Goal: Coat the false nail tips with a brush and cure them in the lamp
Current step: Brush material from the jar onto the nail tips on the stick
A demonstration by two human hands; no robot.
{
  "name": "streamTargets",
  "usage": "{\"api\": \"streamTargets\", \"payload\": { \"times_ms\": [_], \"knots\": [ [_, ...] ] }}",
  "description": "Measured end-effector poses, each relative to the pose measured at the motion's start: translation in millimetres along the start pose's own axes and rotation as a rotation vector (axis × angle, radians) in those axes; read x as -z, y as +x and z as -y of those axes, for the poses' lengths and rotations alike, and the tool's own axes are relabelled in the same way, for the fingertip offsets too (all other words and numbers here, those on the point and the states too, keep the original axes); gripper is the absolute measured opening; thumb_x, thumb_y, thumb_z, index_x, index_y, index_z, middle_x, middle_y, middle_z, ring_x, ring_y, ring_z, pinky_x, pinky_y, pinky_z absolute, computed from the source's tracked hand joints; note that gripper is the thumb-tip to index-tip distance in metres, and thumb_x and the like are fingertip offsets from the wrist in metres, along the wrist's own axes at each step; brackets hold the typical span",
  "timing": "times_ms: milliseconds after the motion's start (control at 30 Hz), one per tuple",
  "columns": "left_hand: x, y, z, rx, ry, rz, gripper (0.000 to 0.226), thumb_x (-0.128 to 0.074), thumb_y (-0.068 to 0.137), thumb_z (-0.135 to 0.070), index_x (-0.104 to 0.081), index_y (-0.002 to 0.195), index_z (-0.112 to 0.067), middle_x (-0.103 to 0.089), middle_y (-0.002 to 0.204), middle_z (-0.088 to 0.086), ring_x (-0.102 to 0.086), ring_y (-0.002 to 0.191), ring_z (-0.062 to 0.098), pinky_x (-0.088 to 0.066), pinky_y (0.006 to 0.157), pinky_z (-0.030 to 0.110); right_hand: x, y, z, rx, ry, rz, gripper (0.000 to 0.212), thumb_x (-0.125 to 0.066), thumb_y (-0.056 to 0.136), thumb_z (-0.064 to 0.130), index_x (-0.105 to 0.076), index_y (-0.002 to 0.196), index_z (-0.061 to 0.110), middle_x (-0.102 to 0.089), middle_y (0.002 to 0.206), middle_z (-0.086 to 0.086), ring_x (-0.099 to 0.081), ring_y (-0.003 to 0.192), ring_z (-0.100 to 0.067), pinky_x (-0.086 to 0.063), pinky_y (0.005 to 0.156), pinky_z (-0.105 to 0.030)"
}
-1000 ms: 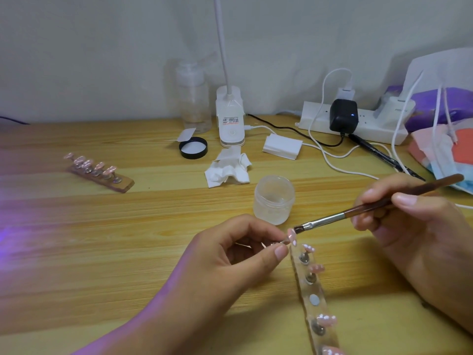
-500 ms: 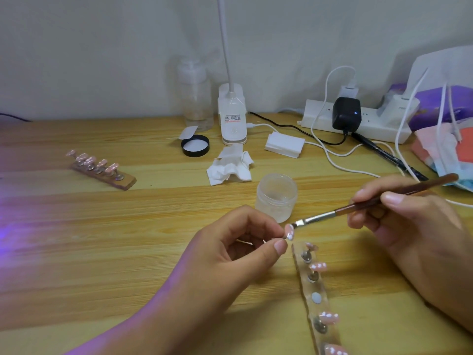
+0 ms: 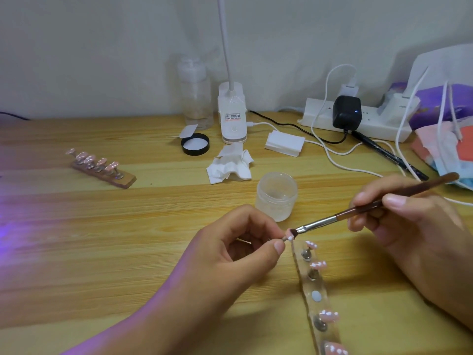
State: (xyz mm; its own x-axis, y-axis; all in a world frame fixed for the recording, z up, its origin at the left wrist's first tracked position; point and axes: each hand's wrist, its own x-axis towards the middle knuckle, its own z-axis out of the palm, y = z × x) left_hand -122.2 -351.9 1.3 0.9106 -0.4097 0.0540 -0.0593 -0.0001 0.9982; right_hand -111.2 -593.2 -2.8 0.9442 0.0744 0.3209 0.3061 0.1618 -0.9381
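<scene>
Well left of the left hand (image 3: 238, 254), a wooden rack (image 3: 122, 178) lies flat with pink tips (image 3: 101, 161) standing on its pegs (five, as far as can be counted). That hand is curled, with thumb and forefinger pinching a small peg whose tip (image 3: 289, 237) sits just past the thumbnail; a jar (image 3: 276, 198) stands just beyond the knuckles. Between the hands lies a clear strip (image 3: 317, 295) with more tips, and the right hand (image 3: 414, 226) grips a brush (image 3: 358, 212) pen-fashion, its bristles touching the pinched tip.
</scene>
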Motion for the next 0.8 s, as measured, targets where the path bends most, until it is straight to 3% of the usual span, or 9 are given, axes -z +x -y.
{"api": "streamTargets", "payload": {
  "times_ms": [167, 267, 400, 633, 800],
  "knots": [
    [0.6, -0.3, 0.7, 0.004, -0.002, 0.002, 0.014, -0.068, 0.072, -0.038, -0.068, 0.079, -0.026, -0.069, 0.084, 0.003, -0.057, 0.071, 0.009, -0.048, 0.061, 0.016, 1.5, 0.8, 2.1, -0.003, 0.018, -0.018, 0.047, -0.031, 0.083, 0.005, -0.075, 0.075, 0.019, -0.065, 0.070, 0.000, -0.063, 0.064, -0.012, -0.052, 0.065, -0.017],
    [0.3, 0.3, 0.4, 0.009, -0.007, -0.004, 0.013, -0.067, 0.072, -0.039, -0.067, 0.077, -0.027, -0.065, 0.075, -0.003, -0.053, 0.065, 0.007, -0.045, 0.058, 0.016, -0.8, 0.1, 3.6, -0.009, 0.051, 0.025, 0.049, -0.029, 0.082, 0.004, -0.074, 0.074, 0.020, -0.064, 0.069, -0.001, -0.062, 0.061, -0.012, -0.051, 0.062, -0.016],
    [0.3, 0.3, 0.7, 0.021, -0.003, -0.004, 0.015, -0.068, 0.071, -0.040, -0.068, 0.078, -0.027, -0.067, 0.080, 0.002, -0.054, 0.066, 0.007, -0.045, 0.059, 0.017, -2.3, -1.4, 2.3, -0.031, 0.013, 0.055, 0.046, -0.032, 0.082, 0.004, -0.075, 0.075, 0.019, -0.066, 0.068, -0.002, -0.064, 0.062, -0.013, -0.052, 0.063, -0.017],
    [-0.1, 0.0, 0.9, 0.018, -0.006, 0.012, 0.013, -0.067, 0.073, -0.038, -0.069, 0.081, -0.028, -0.071, 0.091, 0.004, -0.060, 0.077, 0.012, -0.049, 0.066, 0.018, 1.5, 3.7, 1.9, -0.060, 0.018, -0.108, 0.040, -0.038, 0.081, 0.009, -0.075, 0.069, 0.018, -0.064, 0.067, -0.001, -0.062, 0.060, -0.012, -0.052, 0.061, -0.017],
    [-0.2, -0.2, 0.6, 0.006, 0.017, 0.014, 0.013, -0.067, 0.072, -0.038, -0.068, 0.080, -0.028, -0.066, 0.086, 0.008, -0.055, 0.069, 0.007, -0.045, 0.061, 0.017, -0.7, 0.5, 3.1, -0.025, 0.031, 0.004, 0.035, -0.042, 0.082, 0.012, -0.075, 0.073, 0.019, -0.064, 0.064, -0.001, -0.062, 0.059, -0.011, -0.051, 0.060, -0.016]
  ]
}}
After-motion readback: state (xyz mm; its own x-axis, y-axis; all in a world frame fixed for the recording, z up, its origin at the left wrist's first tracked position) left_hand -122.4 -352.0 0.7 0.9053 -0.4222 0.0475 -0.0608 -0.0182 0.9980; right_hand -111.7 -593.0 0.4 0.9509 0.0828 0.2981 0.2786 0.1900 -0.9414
